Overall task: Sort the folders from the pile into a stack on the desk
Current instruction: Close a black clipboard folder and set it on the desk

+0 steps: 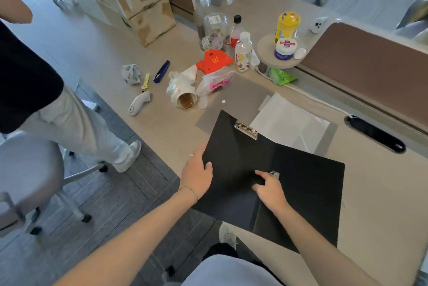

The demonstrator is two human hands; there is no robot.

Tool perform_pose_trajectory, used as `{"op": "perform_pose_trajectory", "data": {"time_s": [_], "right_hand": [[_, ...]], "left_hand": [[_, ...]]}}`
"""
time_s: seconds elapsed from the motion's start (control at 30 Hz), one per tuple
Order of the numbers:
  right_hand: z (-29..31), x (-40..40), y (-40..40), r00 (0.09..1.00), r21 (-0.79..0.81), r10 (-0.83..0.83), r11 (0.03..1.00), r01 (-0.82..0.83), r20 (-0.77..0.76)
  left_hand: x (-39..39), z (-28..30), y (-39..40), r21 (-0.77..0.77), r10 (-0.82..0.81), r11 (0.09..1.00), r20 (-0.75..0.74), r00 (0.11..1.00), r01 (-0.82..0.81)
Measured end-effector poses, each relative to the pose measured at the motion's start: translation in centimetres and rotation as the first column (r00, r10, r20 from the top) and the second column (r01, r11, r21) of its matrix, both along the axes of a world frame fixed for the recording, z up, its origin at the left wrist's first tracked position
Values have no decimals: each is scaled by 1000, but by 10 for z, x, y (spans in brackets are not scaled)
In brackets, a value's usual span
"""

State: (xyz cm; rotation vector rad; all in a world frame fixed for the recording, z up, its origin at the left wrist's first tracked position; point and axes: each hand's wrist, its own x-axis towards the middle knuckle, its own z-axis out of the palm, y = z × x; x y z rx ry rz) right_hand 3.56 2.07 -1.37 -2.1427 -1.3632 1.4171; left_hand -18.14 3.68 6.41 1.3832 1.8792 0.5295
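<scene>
A black clip folder [305,183] lies spread open at the desk's near edge, a metal clip [246,129] at its top and a smaller one by its spine. My left hand [196,173] grips the left cover's outer edge, thumb on top. My right hand [269,189] presses its fingers on the inside near the spine, beside the small clip. Behind the folder lie white and translucent folders [289,121] on a grey sheet [243,93].
Litter sits on the beige desk [382,193]: a tipped cup in a plastic bag [184,95], an orange box [214,62], bottles [243,54], a yellow canister [286,27], a white controller [139,103]. A person stands at left by a chair [30,169]. A black cable slot [375,134] is at right.
</scene>
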Motion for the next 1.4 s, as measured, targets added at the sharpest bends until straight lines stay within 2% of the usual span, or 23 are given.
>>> {"op": "perform_pose_trajectory", "data": {"time_s": [0.17, 0.27, 0.37, 0.47, 0.57, 0.63, 0.7, 0.87, 1.1, 1.3, 1.4], "right_hand": [[44, 5, -3, 993, 209, -3, 978, 29, -121], [79, 12, -5, 985, 316, -14, 946, 68, -171], [112, 24, -8, 981, 413, -4, 907, 85, -192], [131, 44, -13, 992, 479, 10, 876, 54, -129], [134, 68, -18, 999, 501, -18, 866, -3, 38], [134, 88, -24, 989, 497, -56, 868, -20, 137], [131, 107, -31, 978, 474, -92, 881, -7, 185], [113, 154, -50, 961, 387, -168, 919, 72, 219], [66, 202, -72, 919, 226, -339, 929, 293, 204], [12, 208, -79, 912, 95, -337, 941, 324, 234], [1, 204, -80, 915, 55, -360, 933, 356, 181]], "left_hand": [[27, 30, -13, 57, -28, 998, 28, 999, 26], [53, 37, -26, 89, -40, 996, 111, 993, 31], [82, 40, -37, 157, -121, 984, 210, 970, 89], [115, 37, -48, 187, -200, 972, 325, 924, 145], [146, 25, -55, 153, -223, 972, 380, 898, 177], [163, 14, -56, 118, -243, 969, 362, 900, 215], [177, 1, -54, 42, -284, 958, 280, 917, 284], [195, -52, -46, -195, -326, 918, 127, 937, 346], [213, -84, -36, -232, -289, 934, -50, 956, 270], [218, -88, -27, -328, -32, 944, 41, 999, 44], [216, -88, -19, -356, 80, 934, 120, 990, -32]]}}
